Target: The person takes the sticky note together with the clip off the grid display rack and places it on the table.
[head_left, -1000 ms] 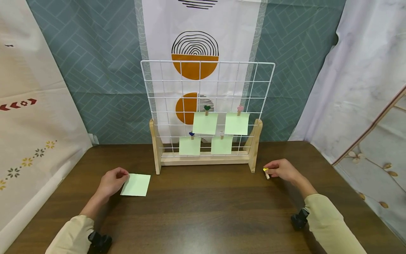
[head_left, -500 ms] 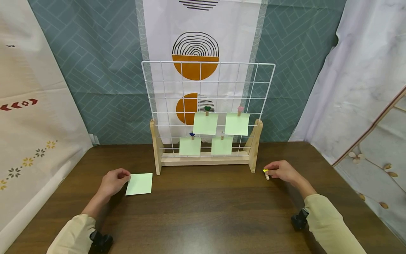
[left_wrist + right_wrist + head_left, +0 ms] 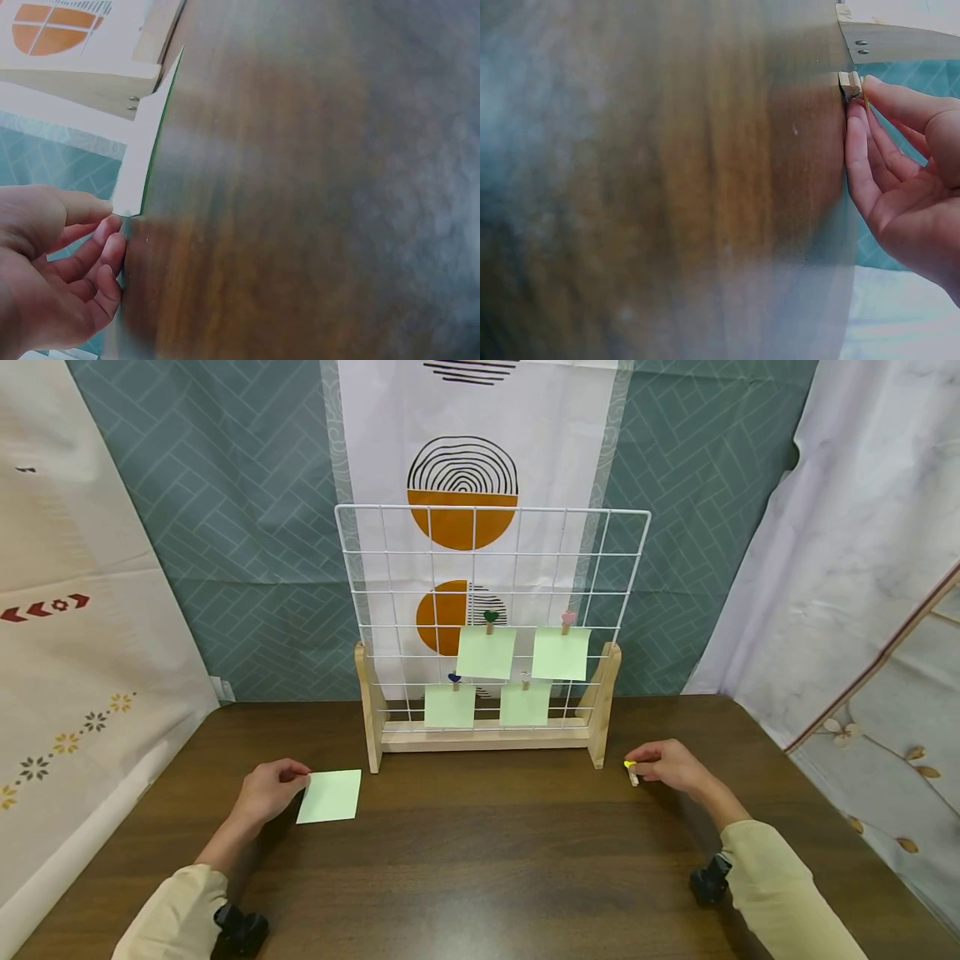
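Observation:
On the left side of the table, my left hand (image 3: 268, 795) pinches the upper left corner of a pale green paper note (image 3: 330, 796). Seen edge-on in the left wrist view, the note (image 3: 144, 154) sits between thumb and forefinger of the left hand (image 3: 64, 259). Over on the right, my right hand (image 3: 670, 766) pinches a small wooden clothespin (image 3: 633, 774) with a yellow top. The right wrist view shows the clothespin (image 3: 850, 84) at the fingertips of the right hand (image 3: 911, 150).
A white wire grid (image 3: 495, 553) in a wooden stand (image 3: 483, 740) stands at the back centre. Several green notes, such as the upper right note (image 3: 560, 653), hang on it from small clothespins. Brown tabletop (image 3: 480, 860) stretches between the hands.
Over the last second my left hand has shifted the paper note slightly to the right. The right hand and its clothespin stay almost in place.

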### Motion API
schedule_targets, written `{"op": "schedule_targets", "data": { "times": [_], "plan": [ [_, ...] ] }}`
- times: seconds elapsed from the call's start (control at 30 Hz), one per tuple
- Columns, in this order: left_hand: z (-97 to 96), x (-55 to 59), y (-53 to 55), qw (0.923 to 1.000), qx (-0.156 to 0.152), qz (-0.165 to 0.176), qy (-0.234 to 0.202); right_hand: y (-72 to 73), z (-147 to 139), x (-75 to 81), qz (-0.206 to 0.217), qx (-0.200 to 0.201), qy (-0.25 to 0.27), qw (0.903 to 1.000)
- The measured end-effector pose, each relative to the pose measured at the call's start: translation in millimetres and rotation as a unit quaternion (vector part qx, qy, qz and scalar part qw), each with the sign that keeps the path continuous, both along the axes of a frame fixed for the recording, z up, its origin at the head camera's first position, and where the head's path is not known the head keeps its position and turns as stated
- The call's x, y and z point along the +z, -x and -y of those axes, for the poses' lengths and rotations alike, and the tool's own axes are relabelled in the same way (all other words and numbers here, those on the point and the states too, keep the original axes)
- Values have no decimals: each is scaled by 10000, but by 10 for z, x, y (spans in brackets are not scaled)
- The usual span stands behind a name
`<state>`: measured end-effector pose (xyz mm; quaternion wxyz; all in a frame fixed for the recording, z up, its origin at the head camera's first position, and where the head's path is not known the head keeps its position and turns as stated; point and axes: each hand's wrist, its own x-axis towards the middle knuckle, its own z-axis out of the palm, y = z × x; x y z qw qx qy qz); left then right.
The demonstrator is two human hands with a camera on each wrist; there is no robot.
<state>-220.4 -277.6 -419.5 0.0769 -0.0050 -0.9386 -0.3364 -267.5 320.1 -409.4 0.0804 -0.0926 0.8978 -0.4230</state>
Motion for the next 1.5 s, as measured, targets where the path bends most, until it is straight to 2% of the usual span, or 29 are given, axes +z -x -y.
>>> {"op": "schedule_targets", "data": {
  "times": [0.63,0.8,0.97,1.1,1.23,1.37,1.5],
  "plan": [
    [12,37,-1,10000,3,62,-40,15,-23,59,-29,-52,147,9999],
    [25,86,-13,9999,-15,17,-135,35,-31,77,-35,-109,186,9998],
    [-12,216,-31,9991,-12,-236,-343,44,4,169,-213,-251,157,9993],
    [-97,350,-42,9979,-20,-469,-444,41,72,288,-483,-208,130,9985],
    [-236,491,-70,9966,-53,-588,-575,24,166,423,-810,-121,68,9966],
    [-396,610,-101,9943,-197,-632,-841,-5,279,581,-981,-268,118,9947],
    [-541,701,-91,9915,-384,-829,-923,-6,366,736,-1040,-445,250,9933]
  ]
}}
